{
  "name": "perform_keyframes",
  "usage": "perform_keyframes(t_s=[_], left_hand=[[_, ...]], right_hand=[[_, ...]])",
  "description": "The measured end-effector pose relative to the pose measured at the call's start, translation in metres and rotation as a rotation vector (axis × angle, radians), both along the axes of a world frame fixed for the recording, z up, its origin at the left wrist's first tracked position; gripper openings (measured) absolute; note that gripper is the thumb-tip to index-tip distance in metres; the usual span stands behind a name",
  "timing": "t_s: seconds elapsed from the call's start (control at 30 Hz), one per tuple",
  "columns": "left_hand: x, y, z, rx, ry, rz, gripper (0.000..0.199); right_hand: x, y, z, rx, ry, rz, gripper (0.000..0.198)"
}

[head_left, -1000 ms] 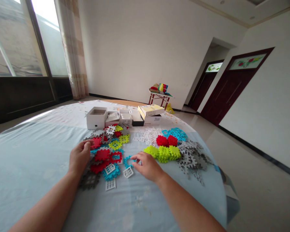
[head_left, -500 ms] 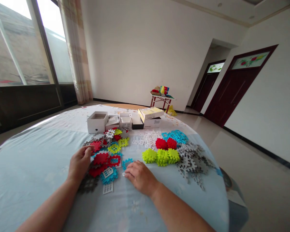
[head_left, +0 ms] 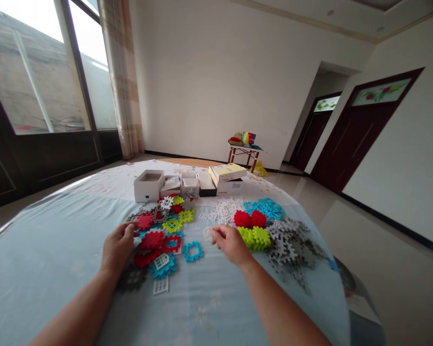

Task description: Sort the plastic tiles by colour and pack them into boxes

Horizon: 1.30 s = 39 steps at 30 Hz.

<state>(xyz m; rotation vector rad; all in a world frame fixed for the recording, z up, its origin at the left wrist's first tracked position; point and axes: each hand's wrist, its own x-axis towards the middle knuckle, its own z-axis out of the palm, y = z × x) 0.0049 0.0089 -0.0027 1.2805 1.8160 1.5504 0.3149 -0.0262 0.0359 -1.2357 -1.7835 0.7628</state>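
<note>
My right hand pinches a white lattice window piece, holding it just in front of the pile of white window pieces. Beside it, partly behind my fingers, lie yellow-green interlocking tiles. My left hand is closed at the left edge of a mixed heap of toothed plastic tiles, close to a red tile; what its fingers grip, if anything, is hidden. A blue square frame tile lies alone between the hands. Nearer me, another white window piece touches the heap's front.
Small open boxes line the far side, with a yellow-topped box at their right. Red tiles, blue tiles and a spread of grey tiles lie to the right on the cloth-covered round table.
My right hand has moved away from me and to the right, carrying the white window piece from beside the blue frame toward the white pile. My left hand stays by the heap.
</note>
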Motion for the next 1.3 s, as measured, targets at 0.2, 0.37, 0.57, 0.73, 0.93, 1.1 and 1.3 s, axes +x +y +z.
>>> perform_keyframes(t_s=[0.2,0.37,0.57,0.73,0.93,1.1,1.3], left_hand=[[0.0,0.001,0.001,-0.013,0.007,-0.002,0.037],[-0.002,0.004,-0.002,-0.012,0.002,-0.022,0.038],[0.001,0.003,-0.001,-0.001,0.017,-0.019,0.035],[-0.001,0.002,-0.002,0.014,-0.007,-0.01,0.036],[-0.003,0.002,-0.004,0.023,-0.013,-0.011,0.035],[-0.002,0.004,-0.004,0.02,-0.018,-0.012,0.036],[-0.003,0.001,-0.001,0.001,-0.007,-0.036,0.036]], right_hand=[[0.028,0.046,0.018,-0.017,0.091,-0.281,0.039],[0.022,0.029,0.005,0.006,0.082,-0.239,0.036],[-0.007,-0.017,-0.007,0.122,-0.192,0.037,0.019],[-0.022,-0.028,-0.017,0.227,-0.396,0.088,0.019],[-0.024,-0.026,-0.033,0.257,-0.494,0.056,0.026],[-0.026,-0.024,-0.037,0.243,-0.543,0.048,0.02],[-0.026,-0.03,-0.029,0.261,-0.495,0.045,0.009]])
